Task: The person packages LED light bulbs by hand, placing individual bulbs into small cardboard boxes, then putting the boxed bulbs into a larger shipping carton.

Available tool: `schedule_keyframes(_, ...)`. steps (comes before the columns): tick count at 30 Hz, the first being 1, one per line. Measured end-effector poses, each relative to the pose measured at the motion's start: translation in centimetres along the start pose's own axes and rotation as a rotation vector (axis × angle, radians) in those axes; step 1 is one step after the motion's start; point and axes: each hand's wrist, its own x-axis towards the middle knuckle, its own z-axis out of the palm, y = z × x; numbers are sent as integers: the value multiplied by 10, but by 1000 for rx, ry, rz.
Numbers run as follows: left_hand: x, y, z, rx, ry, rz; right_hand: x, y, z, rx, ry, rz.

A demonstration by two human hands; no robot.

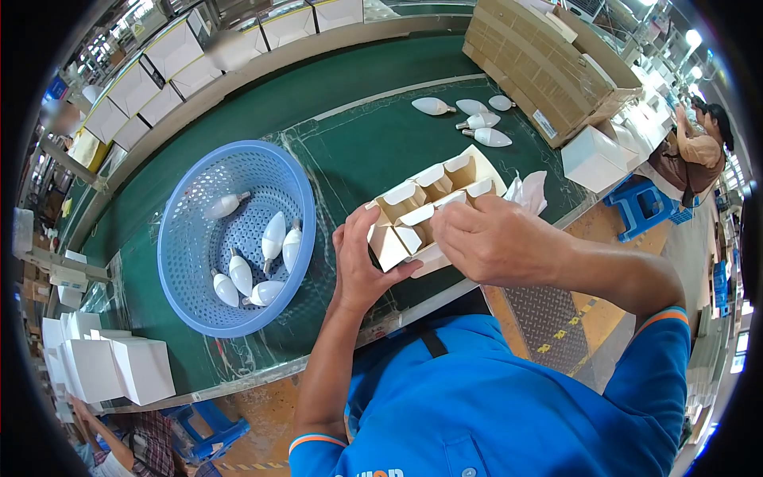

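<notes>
Right of the blue basket [262, 179], which holds 6 bulbs [273, 236], sits the divided carton [429, 193]. The left hand [362, 266], half-curled, grips its basket-side end; the right hand [486, 242] curls over it, how tightly I can't tell.

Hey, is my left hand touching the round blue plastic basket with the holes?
Apart: the head view shows a strip of green tabletop between the left hand and the blue basket.

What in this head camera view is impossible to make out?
Head view:
- What the right hand pinches, if anything: hidden by its curled fingers.
- Floor of the cardboard box: hidden by its near wall.
- Shirt lettering: cut off by the bottom edge.
</notes>
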Motion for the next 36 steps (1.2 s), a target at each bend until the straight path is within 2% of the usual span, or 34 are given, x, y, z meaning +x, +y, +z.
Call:
schedule_keyframes(2,0,-1,1,-4,11,4,3,-3,-2,124,-106,37)
schedule_keyframes(5,-1,-1,1,-2,19,2,3,-2,0,-6,-48,11)
schedule_keyframes(10,-5,2,19,-160,-36,-90,8,-6,-1,63,-94,-20)
schedule_keyframes(11,-3,-9,5,-124,-22,-89,15,-8,12,82,51,15)
schedule_keyframes(13,1,-2,2,-109,-68,-103,21,-6,-2,127,-97,23)
schedule_keyframes(17,-1,-4,4,-114,-37,-52,29,-14,-9,91,-48,79)
schedule_keyframes(28,-1,-2,0,-94,-31,-24,39,-24,-2,124,-75,50)
schedule_keyframes(34,0,-2,1,-103,-26,-28,34,-17,-15,241,36,141)
schedule_keyframes(36,0,0,-1,-120,-28,-36,31,-8,-25,379,37,174)
